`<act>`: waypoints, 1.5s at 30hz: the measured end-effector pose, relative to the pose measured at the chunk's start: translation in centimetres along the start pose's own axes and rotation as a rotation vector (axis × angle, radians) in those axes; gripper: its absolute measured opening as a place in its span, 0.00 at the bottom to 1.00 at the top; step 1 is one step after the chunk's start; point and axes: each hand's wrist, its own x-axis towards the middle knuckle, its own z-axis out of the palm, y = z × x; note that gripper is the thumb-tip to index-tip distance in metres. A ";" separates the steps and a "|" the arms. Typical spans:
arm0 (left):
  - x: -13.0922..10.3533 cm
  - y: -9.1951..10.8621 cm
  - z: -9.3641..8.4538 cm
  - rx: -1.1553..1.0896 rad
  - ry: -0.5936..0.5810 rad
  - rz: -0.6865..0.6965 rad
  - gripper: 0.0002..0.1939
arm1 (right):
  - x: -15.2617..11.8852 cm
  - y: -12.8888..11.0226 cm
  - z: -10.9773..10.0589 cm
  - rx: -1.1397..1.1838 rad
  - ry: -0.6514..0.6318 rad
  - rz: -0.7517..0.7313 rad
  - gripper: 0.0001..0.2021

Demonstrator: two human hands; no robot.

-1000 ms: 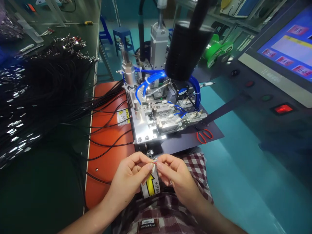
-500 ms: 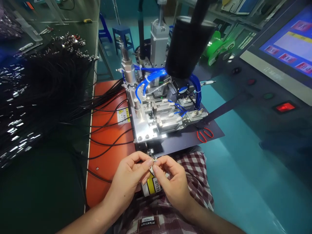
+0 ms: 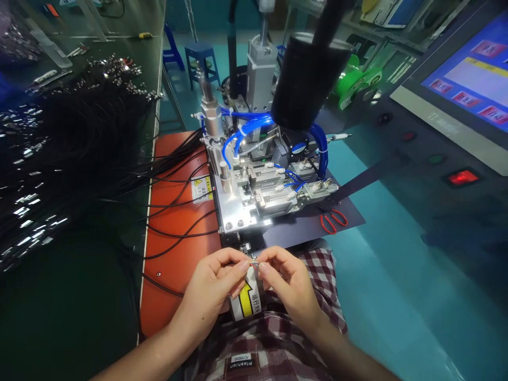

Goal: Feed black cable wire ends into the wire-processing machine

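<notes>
In front of the machine, my left hand (image 3: 216,283) is closed in a pinch on a thin cable end, most of it hidden by the fingers. Tiny coloured wires (image 3: 254,263), one looking red, show in the small gap between both hands' fingertips. My right hand (image 3: 291,286) pinches the other side of these wires with thumb and forefinger. Just past the fingertips is the front of the metal machine (image 3: 238,211). Below the hands lies a white label with a yellow arrow (image 3: 246,301).
Black cables (image 3: 178,203) run across an orange plate (image 3: 170,286) from a large pile (image 3: 75,137) on the left table. Red-handled scissors (image 3: 334,220) lie on the dark plate at right. A black cylinder (image 3: 311,79) overhangs the machine; a touchscreen panel (image 3: 468,79) stands right.
My right hand has shifted slightly right, away from the left fingertips, so the coloured wires show between them. My left hand has barely moved.
</notes>
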 end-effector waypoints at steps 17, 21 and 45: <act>0.0 0.1 -0.3 0.149 0.014 0.072 0.10 | -0.1 0.2 -0.6 0.046 -0.023 -0.004 0.07; -0.3 0.5 0.1 0.204 0.031 0.085 0.11 | 0.0 -0.2 -1.2 0.049 -0.024 0.004 0.08; -0.4 0.2 0.2 0.343 -0.020 0.178 0.13 | 2.1 -1.5 -0.6 0.034 -0.106 -0.011 0.06</act>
